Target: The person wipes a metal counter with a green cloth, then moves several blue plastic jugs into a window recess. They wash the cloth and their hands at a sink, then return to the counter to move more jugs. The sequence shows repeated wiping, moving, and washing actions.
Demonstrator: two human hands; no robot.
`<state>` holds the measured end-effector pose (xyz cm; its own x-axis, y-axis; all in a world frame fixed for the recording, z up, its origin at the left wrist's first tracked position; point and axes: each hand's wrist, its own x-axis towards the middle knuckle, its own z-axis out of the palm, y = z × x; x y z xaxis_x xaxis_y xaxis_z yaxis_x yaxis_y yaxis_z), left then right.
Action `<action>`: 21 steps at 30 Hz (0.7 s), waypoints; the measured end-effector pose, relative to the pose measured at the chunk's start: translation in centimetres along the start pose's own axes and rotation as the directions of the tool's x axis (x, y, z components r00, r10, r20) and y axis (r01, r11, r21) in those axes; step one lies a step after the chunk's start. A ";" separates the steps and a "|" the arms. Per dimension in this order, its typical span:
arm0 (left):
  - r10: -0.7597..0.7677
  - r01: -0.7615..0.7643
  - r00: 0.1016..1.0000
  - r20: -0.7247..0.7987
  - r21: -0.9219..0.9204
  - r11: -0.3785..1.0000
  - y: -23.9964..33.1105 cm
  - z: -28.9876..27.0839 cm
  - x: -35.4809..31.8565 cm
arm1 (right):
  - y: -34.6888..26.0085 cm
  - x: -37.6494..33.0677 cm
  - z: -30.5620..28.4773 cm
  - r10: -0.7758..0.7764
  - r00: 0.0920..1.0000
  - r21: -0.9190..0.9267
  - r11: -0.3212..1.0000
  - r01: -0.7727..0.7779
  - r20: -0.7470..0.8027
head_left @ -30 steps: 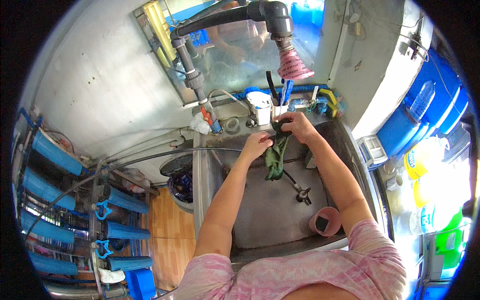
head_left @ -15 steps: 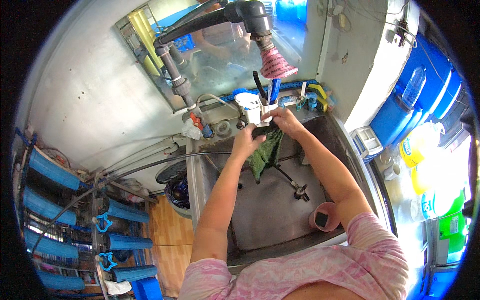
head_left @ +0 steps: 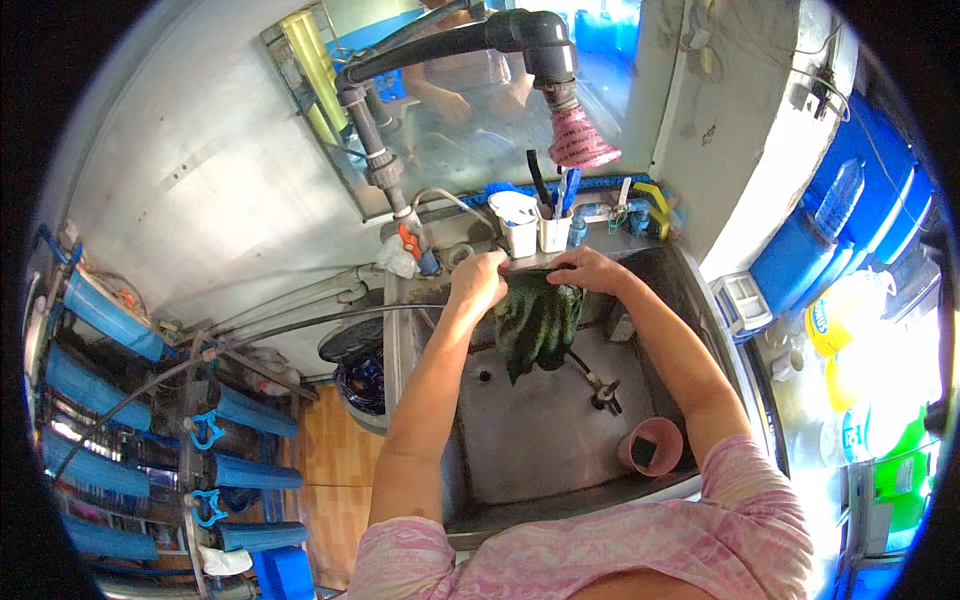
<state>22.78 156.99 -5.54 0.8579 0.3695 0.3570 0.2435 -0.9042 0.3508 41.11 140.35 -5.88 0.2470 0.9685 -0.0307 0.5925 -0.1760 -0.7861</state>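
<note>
Cloth: dark green cloth (head_left: pixel 537 322), centre of frame, held up by its top edge at the sink's far rim, hanging down into the basin, lower end loose and bunched.
Left hand: left hand (head_left: pixel 478 281) just left of centre, fingers curled tight on the cloth's upper left corner, knuckles up.
Right hand: right hand (head_left: pixel 589 270) just right of centre, palm down, fingers closed over the cloth's upper right edge, pinning it at the rim.
Forearms: both come in from the lower edge, bare, converging on the cloth.
Sink: steel sink (head_left: pixel 520 460), centre to lower centre, basin looks wet.
Drain fitting: small metal fitting (head_left: pixel 605 395) on the basin floor, right of the cloth's lower end, apart from it.
Cup: pink cup (head_left: pixel 650 447) on its side, lower right of the basin, dark inside, well apart from the hands.
Holders: two white cups (head_left: pixel 535 232) on the ledge just above the hands, brushes and dark handles standing in them.
Pipe: grey pipe (head_left: pixel 450 45) across upper centre, ending in a pink ribbed nozzle (head_left: pixel 578 140) above the holders.
Valve: red-handled valve (head_left: pixel 408 240) left of the holders, near the left hand.
Filters: blue filter housings (head_left: pixel 110 400) stacked at left of frame.
Jugs: blue water jugs (head_left: pixel 850 220) upper right.
Sleeves: pink patterned sleeves (head_left: pixel 700 540) at the bottom edge.
</note>
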 end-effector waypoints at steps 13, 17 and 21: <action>-0.181 -0.223 0.893 -0.411 -0.755 0.617 2.2 6.2 2.6 | -2.9 2.8 2.9 0.189 0.915 0.538 0.842 0.035 -0.355; -0.231 -0.199 0.937 -0.261 -0.945 0.260 3.9 10.0 0.1 | -6.1 1.8 1.3 0.249 0.929 0.720 0.693 0.027 -0.274; -0.360 0.048 0.929 -0.084 -0.937 0.345 4.1 13.9 -1.5 | -8.4 0.6 -0.1 0.190 0.935 0.899 0.384 0.211 -0.300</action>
<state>28.82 149.75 -16.65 0.6711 0.6871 0.2785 -0.2987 -0.0932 0.9498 36.35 142.36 0.82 0.5734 0.8192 0.0075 -0.4101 0.2950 -0.8630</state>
